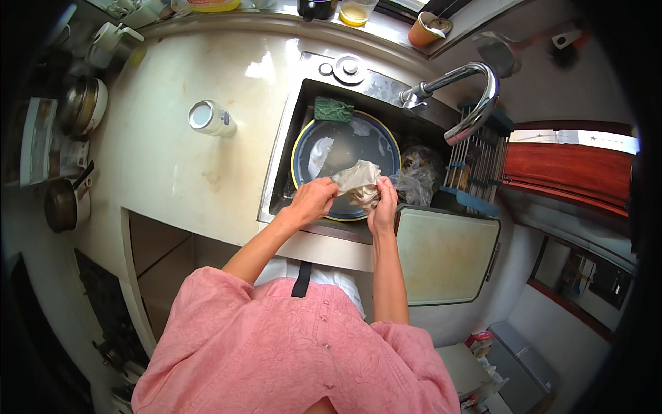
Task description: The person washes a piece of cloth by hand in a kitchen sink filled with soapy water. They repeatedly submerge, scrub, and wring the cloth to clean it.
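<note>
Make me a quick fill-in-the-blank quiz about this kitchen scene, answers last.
The left hand and right hand hold a crumpled item over the basin inside the ____.
The scouring pad by the basin's far rim is coloured ____.
The white container is on the counter to the ____ of the basin.

Missing words: sink; green; left.

Cream countertop (pixel 162 162) here's got brownish stains (pixel 211 179) and a white jar (pixel 221 121) on it. Steel sink (pixel 378 85) set into it holds a yellow-rimmed basin (pixel 393 152), plus crumpled plastic bags (pixel 418 181).
</note>
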The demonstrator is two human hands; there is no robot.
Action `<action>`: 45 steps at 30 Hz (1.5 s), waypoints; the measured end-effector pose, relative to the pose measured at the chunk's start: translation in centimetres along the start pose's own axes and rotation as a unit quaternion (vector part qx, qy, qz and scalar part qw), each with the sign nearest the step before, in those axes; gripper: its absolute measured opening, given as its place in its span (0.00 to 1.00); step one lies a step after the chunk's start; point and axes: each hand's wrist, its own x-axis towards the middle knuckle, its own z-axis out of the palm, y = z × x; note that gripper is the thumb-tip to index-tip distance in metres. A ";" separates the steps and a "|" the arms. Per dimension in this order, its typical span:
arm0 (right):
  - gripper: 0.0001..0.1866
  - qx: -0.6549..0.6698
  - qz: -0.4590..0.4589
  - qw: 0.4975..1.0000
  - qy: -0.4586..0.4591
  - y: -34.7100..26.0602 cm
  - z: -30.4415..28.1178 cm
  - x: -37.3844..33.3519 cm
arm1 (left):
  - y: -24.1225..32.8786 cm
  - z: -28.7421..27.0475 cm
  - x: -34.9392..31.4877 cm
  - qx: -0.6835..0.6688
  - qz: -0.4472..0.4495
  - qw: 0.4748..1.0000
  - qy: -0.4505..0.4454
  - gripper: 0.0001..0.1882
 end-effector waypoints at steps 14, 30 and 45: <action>0.06 -0.175 0.063 0.975 -0.125 -1.8 0.1 -0.6 | -2.7 -1.0 1.9 -0.094 -0.061 0.991 0.069 0.15; 0.04 -0.479 -0.167 0.845 -0.169 -0.8 1.6 -1.3 | -1.0 -1.1 4.4 -0.297 -0.179 0.938 0.018 0.09; 0.07 -0.536 -0.149 0.819 -0.137 0.1 2.2 -2.2 | -1.4 0.4 4.0 -0.396 -0.229 0.888 -0.047 0.07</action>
